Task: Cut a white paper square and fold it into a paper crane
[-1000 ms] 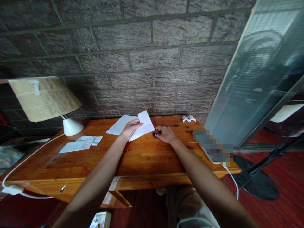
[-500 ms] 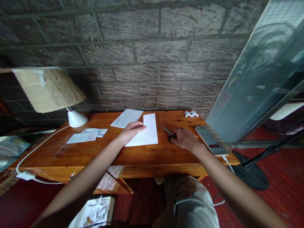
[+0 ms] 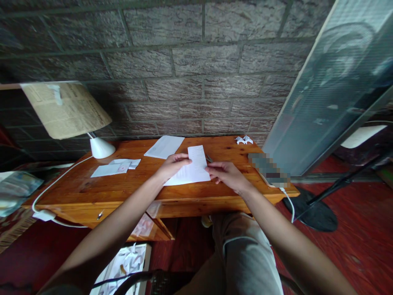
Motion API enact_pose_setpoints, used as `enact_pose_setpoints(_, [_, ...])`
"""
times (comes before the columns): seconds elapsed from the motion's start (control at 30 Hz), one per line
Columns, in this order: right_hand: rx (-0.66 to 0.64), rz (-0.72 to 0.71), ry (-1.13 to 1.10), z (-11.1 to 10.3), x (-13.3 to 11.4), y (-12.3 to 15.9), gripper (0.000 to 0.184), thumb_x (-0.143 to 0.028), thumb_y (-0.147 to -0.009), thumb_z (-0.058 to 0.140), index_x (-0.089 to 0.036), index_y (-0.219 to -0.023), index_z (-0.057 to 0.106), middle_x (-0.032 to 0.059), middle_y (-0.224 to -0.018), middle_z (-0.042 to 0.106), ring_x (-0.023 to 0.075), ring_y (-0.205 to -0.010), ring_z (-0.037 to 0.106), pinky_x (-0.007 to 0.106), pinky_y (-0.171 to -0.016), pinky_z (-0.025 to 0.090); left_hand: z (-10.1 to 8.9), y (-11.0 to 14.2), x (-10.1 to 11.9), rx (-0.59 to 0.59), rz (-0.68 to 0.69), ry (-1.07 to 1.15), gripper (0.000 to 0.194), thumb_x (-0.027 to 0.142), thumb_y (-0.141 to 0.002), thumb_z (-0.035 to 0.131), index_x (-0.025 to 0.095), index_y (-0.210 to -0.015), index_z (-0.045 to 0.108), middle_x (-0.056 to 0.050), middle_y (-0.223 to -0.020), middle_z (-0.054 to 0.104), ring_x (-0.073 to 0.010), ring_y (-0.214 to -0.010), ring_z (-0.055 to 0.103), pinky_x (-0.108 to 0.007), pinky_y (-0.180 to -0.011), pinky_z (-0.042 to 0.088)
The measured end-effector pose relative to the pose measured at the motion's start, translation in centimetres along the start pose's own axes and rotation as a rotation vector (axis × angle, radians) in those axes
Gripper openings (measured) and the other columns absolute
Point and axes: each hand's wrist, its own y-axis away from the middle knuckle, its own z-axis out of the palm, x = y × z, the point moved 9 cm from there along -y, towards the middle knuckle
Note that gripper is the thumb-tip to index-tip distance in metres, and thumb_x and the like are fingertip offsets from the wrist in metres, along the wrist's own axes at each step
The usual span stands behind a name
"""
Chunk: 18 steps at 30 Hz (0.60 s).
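Note:
A white printed sheet of paper, partly folded over, sits just above the wooden desk in front of me. My left hand grips its left side, thumb on top. At the paper's right edge, my right hand pinches the sheet between thumb and fingers. Just beyond those fingers, the blades of a pair of scissors show on the desk; their handles are hidden behind my right hand. A stack of white paper lies behind my left hand.
A lamp with a paper shade and several folded papers occupy the desk's left side. Small folded paper shapes rest at the back right. A phone on a white cable lies at the right edge. Below stands a box of paper scraps.
My right hand has let go of the scissors, leaving them on the desk, and moved left to take the paper's right edge. My left hand still holds the sheet.

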Motion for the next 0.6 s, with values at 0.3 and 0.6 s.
enact_pose_setpoints(0.3, [0.14,0.074,0.342,-0.5,2.0,-2.5,0.021,-0.02,-0.082,0.061,-0.013,-0.101,0.067,0.0027,-0.071,0.071,0.0138,-0.061,0.068,0.018,-0.048,0.044,3.9,2.4,0.5,-0.25,0.579,-0.952,0.056,0.046,-0.093,0.045,0.02,-0.142,0.042,-0.009,-0.157,0.029,-0.0228,-0.146,0.024,-0.042,-0.119,0.022])
enact_pose_setpoints(0.6, [0.25,-0.063,1.163,-4.6,-0.6,-2.7,0.028,-0.027,-0.086,0.058,-0.018,-0.11,0.068,0.0096,-0.114,0.071,0.022,-0.105,0.066,0.027,-0.089,0.047,5.1,1.8,-1.8,-0.438,0.531,-1.312,0.057,0.047,-0.1,0.017,0.019,-0.134,0.053,-0.007,-0.149,0.044,-0.0174,-0.141,0.034,-0.034,-0.118,0.021])
